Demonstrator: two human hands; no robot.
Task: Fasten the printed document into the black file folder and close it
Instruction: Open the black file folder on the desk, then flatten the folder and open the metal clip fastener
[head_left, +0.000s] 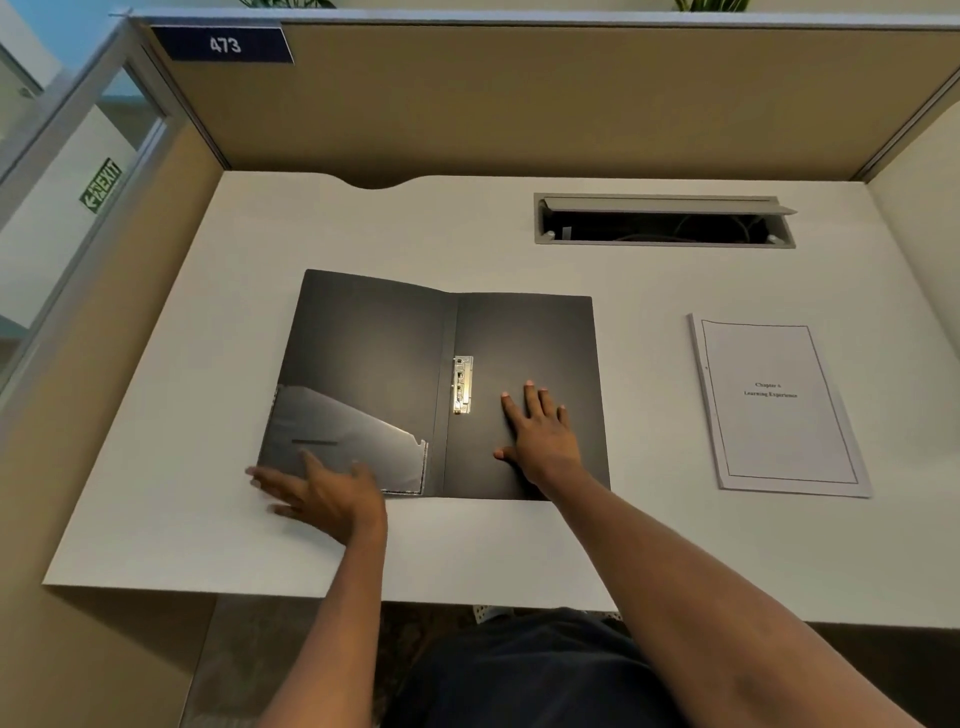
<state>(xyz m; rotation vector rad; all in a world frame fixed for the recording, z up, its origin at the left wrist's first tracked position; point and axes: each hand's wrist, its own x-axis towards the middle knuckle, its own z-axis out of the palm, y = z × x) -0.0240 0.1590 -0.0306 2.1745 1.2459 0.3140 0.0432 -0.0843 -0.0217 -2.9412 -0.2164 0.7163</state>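
The black file folder (374, 343) lies spread flat in the middle of the white desk (467, 545), inside face up. A metal clip fastener (462, 384) sits beside its spine on the right half. A clear plastic pocket (337, 441) covers the lower part of the left half. My right hand (543, 441) rests flat, fingers spread, on the right half below the fastener. My left hand (324, 493), blurred, hovers with fingers apart over the folder's near left corner. The printed document (779, 410), a stapled white stack with a framed title page, lies apart on the desk to the right.
A grey cable hatch (662, 221) stands open in the desk behind the document. Beige cubicle partitions (519, 104) wall in the desk at the back and both sides. The desk's front edge runs just before my body.
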